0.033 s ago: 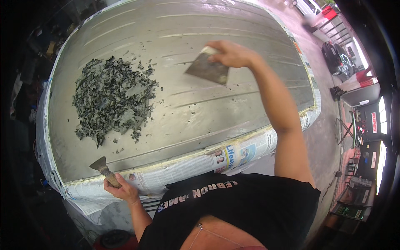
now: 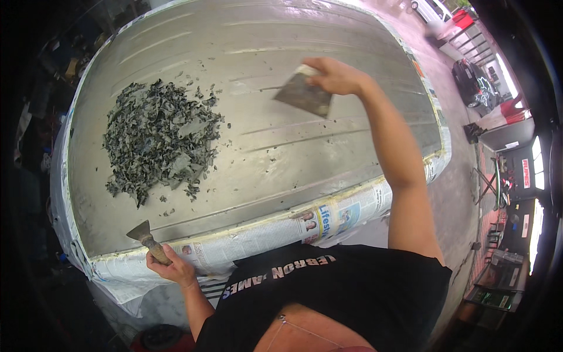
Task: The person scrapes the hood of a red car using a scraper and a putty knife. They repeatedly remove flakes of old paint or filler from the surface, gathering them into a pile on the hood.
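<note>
My left hand (image 2: 170,265), at the near left edge, is wrapped round the worn handle of a putty knife (image 2: 141,231), its flared blade pointing up and away. Further off to the right, my right hand (image 2: 338,76) grips a flat, dark square scraper plate (image 2: 303,94) by its pale-edged upper corner. The plate is tilted over a ribbed, dull grey-beige vehicle roof (image 2: 258,167); whether it touches the metal I cannot tell. A heap of curled grey and black paint flakes (image 2: 161,138) lies on the roof's left half, with loose bits scattered around it.
Newspaper masking (image 2: 264,234) is taped along the roof's near edge and runs round its sides. Beyond the right side, a dark car (image 2: 472,82) is parked near shelving and a workbench (image 2: 498,276). A white vehicle (image 2: 433,10) stands at the far right.
My right hand and the scraper plate have shifted slightly to the right. The left hand with the putty knife and the flake heap look the same.
</note>
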Motion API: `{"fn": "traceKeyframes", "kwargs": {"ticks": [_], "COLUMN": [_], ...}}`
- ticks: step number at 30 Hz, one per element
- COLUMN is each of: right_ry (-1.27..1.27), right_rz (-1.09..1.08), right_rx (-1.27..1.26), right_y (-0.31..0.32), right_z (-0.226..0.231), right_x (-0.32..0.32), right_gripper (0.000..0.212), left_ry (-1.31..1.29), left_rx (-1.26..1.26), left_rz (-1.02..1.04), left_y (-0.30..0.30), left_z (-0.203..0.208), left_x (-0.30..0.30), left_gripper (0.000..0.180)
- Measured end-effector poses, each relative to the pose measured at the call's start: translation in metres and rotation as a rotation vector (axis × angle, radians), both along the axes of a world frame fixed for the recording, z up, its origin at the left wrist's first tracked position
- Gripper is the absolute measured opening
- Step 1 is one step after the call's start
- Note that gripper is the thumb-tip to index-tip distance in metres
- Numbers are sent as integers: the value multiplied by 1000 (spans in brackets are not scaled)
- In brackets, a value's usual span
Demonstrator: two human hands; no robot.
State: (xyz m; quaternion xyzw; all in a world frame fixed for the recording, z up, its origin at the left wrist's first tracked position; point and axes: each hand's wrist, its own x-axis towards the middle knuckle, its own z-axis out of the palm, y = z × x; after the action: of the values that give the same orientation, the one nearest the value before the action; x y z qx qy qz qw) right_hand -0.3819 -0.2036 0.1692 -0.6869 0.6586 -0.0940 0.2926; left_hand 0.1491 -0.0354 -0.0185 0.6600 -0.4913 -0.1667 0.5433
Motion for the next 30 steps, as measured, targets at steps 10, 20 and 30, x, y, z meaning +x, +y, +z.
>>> {"fn": "traceKeyframes", "kwargs": {"ticks": [10, 20, 30], "right_ry": [69, -111, -34], "right_rz": [-285, -352, -618], "right_rx": [-9, -237, -356], "right_y": [51, 45, 139], "right_z": [-55, -49, -98], "right_x": [-86, -11, -103], "right_gripper": [33, 48, 59], "left_ry": [8, 30, 39], "left_rx": [-36, -57, -51], "left_rz": [-20, -8, -69], "left_y": [-1, -2, -1], "left_z": [-11, -3, -14], "left_x": [1, 0, 5], "left_gripper": [44, 43, 45]}}
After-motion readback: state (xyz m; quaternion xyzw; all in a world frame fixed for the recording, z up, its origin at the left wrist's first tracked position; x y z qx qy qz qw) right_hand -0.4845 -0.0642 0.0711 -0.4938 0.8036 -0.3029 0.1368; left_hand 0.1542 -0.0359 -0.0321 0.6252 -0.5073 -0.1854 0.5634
